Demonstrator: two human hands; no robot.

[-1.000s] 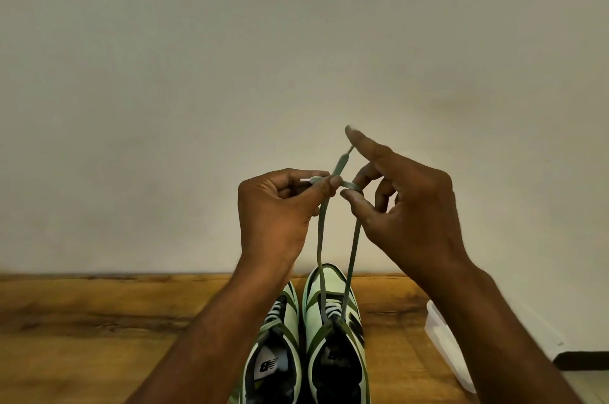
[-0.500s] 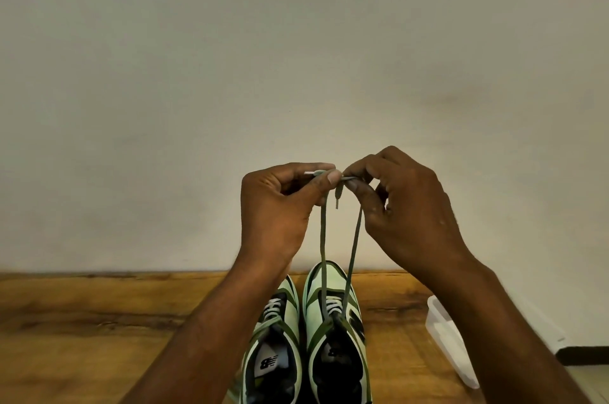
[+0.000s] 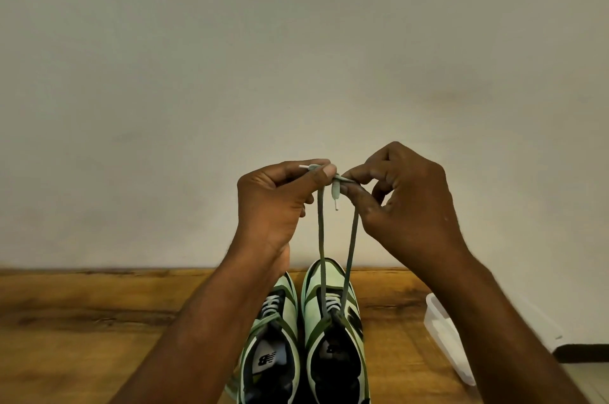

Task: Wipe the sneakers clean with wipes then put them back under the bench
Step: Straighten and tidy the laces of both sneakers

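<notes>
Standing side by side on the wooden bench top [image 3: 99,331], toes toward the plain wall [image 3: 296,57], are the two green-and-black sneakers [image 3: 333,337]. The left sneaker [image 3: 273,347] is partly covered by the left forearm; the right sneaker [image 3: 334,344] lies directly below the hands and is linked to them by its laces.

Both hands are raised well above the shoes, close together and in front of the wall. The left hand [image 3: 276,202] is curled, thumb pressed against forefinger, pinching one strand of the green lace [image 3: 320,238]; a white tip of the lace projects from the grip toward the left. The right hand [image 3: 405,202] pinches the other strand between thumb and forefinger, remaining fingers folded. A second white tip [image 3: 336,199] hangs free between the two hands. The two strands run down taut from the pinches to the eyelets of the right sneaker, crossing or knotting at the fingertips; which cannot be determined.

A white plastic container [image 3: 445,337] lies on the bench to the right of the shoes, partly hidden by the right forearm.
</notes>
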